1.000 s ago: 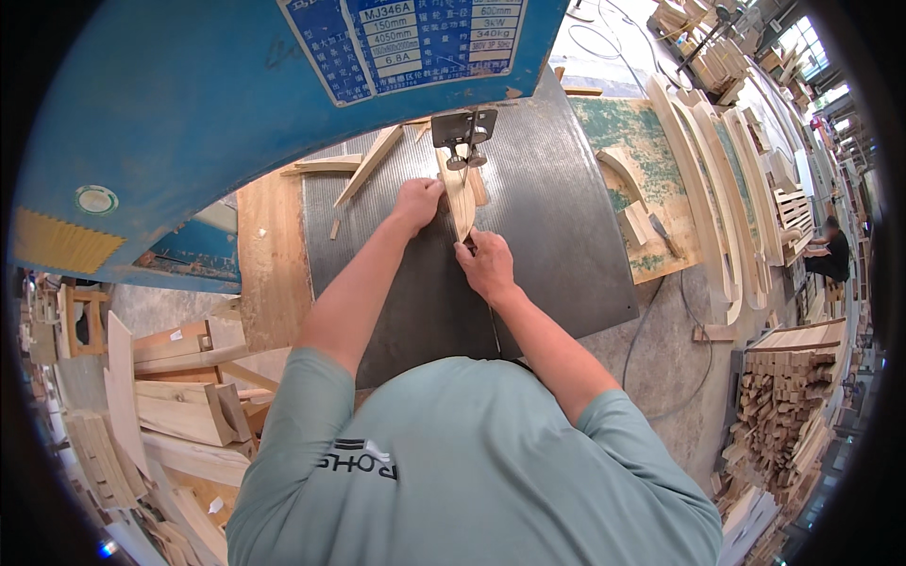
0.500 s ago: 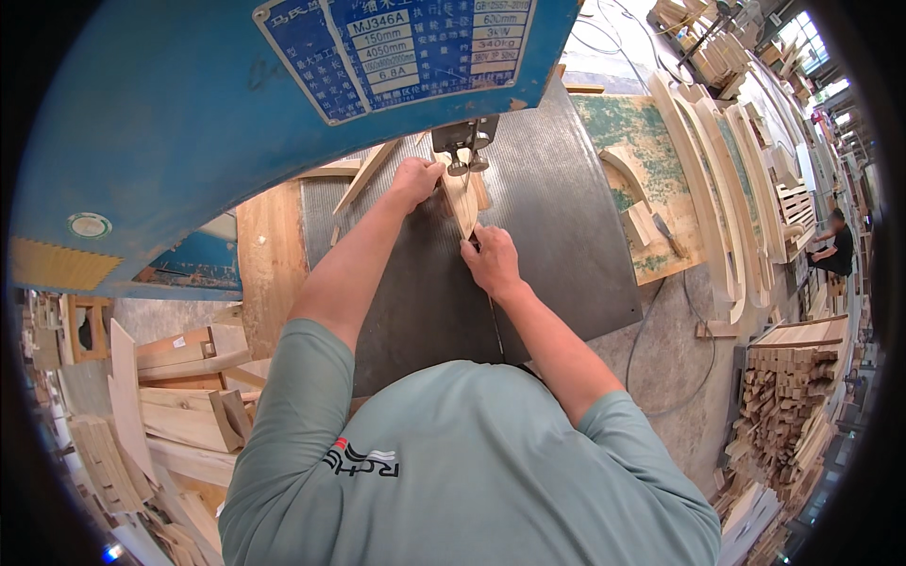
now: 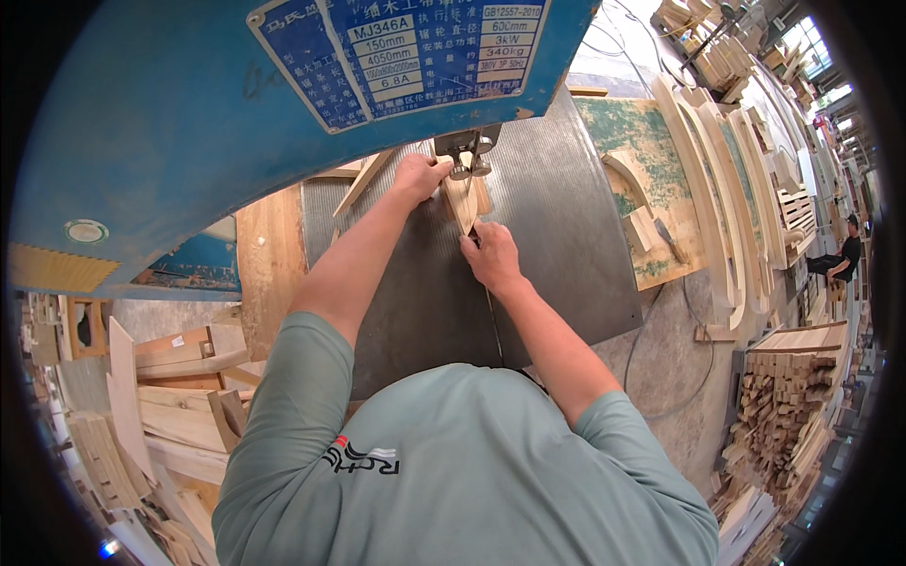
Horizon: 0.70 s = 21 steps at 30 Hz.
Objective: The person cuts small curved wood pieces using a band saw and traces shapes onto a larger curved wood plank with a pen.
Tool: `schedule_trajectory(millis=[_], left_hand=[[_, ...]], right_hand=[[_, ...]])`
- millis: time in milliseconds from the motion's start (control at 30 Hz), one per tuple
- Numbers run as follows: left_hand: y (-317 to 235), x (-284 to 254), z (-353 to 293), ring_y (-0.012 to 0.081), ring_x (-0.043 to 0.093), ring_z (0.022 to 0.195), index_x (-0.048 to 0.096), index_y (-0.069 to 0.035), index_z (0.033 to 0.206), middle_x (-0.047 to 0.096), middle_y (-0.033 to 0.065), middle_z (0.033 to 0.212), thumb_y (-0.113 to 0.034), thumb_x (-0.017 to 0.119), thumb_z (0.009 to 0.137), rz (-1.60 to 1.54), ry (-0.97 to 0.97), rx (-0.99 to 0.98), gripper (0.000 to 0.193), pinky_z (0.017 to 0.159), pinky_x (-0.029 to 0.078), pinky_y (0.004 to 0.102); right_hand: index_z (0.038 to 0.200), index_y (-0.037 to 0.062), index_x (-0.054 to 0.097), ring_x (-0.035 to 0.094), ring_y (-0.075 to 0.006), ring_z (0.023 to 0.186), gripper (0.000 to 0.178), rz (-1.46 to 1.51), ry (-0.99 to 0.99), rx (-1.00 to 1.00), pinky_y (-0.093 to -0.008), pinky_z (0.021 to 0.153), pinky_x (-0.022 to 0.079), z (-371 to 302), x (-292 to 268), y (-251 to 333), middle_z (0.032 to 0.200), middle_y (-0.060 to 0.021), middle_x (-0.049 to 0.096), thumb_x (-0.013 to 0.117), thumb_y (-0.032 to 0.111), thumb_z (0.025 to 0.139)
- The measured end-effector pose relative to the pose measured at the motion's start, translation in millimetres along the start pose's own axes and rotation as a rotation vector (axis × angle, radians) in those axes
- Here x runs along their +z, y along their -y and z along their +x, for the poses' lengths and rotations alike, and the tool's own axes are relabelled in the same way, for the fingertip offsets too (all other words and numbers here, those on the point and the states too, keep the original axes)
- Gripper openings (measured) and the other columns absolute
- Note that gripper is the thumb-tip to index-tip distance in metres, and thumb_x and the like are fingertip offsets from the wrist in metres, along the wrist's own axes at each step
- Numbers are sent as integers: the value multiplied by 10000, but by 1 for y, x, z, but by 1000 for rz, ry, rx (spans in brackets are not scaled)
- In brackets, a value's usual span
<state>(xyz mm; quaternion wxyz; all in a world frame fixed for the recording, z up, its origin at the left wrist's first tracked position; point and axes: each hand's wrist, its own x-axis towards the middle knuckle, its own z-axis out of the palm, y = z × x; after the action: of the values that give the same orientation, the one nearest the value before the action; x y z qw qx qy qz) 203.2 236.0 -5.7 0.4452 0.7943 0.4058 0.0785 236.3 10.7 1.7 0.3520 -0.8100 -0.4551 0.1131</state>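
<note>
A small, pale piece of wood (image 3: 460, 205), narrowing toward me, lies on the dark metal table (image 3: 406, 292) of a blue bandsaw (image 3: 179, 123). My left hand (image 3: 421, 177) pinches its far left side, close to the saw's blade guide (image 3: 469, 162). At the near tip, the fingers of my right hand (image 3: 493, 257) are closed on the same piece. The thin blade comes down from the guide at the wood, though the exact point of contact is too small to make out. Another light strip of wood shows just right of the piece, partly hidden.
Loose wood strips (image 3: 363, 184) lie on the table's far left. Beyond its right edge, a worn green board (image 3: 618, 127) carries a curved offcut (image 3: 628, 179) and a tool. Long curved parts (image 3: 703, 189) and stacked blocks (image 3: 779, 406) stand farther right, where a person (image 3: 843, 255) sits. Timber (image 3: 184, 415) is piled left.
My left hand has shifted slightly away and to the right, still gripping the wood. My right hand is nearly where it was. The distant person sits more upright.
</note>
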Motion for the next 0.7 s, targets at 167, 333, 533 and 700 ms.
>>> schedule_trajectory(millis=[167, 333, 533, 700], left_hand=[[6, 2, 3, 192, 653, 574, 723, 19, 706, 698, 124, 678, -440, 734, 867, -125, 76, -158, 487, 592, 518, 378], [0, -9, -8, 157, 630, 596, 723, 11, 722, 702, 99, 713, -377, 745, 871, -137, 204, -238, 416, 529, 483, 333], [-18, -15, -22, 174, 654, 666, 740, 42, 817, 727, 110, 790, -275, 707, 904, -268, 307, -307, 330, 542, 486, 317], [-3, -1, -19, 153, 635, 619, 734, 25, 805, 728, 106, 798, -339, 784, 878, -332, 214, -330, 375, 511, 441, 267]], right_hand=[[1106, -40, 711, 621, -109, 843, 278, 444, 56, 144, -294, 770, 510, 13, -26, -50, 876, -57, 715, 664, 184, 949], [1104, -29, 745, 616, -101, 855, 280, 560, 164, 349, -272, 785, 496, 75, -48, -53, 928, -33, 720, 690, 191, 939], [877, -1, 757, 458, -69, 654, 211, 540, 349, 364, -294, 575, 391, 121, -40, -53, 708, 35, 587, 780, 208, 879], [778, -9, 735, 476, -87, 642, 214, 428, 406, 326, -304, 572, 416, 131, -29, -56, 660, 18, 582, 803, 182, 847]])
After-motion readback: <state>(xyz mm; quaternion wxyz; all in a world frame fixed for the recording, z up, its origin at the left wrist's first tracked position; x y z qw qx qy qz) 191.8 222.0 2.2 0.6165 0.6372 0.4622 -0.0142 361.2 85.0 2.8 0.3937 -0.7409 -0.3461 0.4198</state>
